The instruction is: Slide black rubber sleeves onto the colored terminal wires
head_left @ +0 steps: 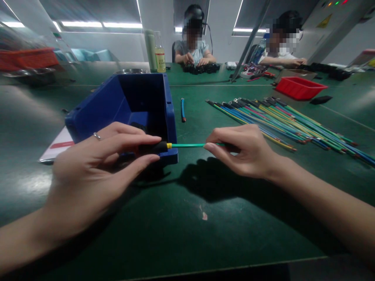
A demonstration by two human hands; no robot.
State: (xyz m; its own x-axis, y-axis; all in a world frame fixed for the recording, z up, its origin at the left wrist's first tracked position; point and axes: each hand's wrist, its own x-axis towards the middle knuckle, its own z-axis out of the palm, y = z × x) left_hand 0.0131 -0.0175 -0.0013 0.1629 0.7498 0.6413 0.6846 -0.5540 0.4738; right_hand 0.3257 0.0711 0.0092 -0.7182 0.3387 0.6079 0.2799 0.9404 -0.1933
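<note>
My left hand [96,171] is closed around a black connector [155,148] with a yellow tip, held just in front of the blue plastic bin [137,102]. A green wire [187,145] runs from that yellow tip to my right hand [240,150], which pinches the wire between thumb and fingers. Both hands hover a little above the green table [187,218]. A ring shows on one finger of my left hand.
A spread of several coloured wires [281,119] lies at the right. A single blue wire [183,110] lies beside the bin. A red tray [299,88] stands at the back right. Bottles [159,52] stand at the back. Two other people sit across the table handling black parts [202,68].
</note>
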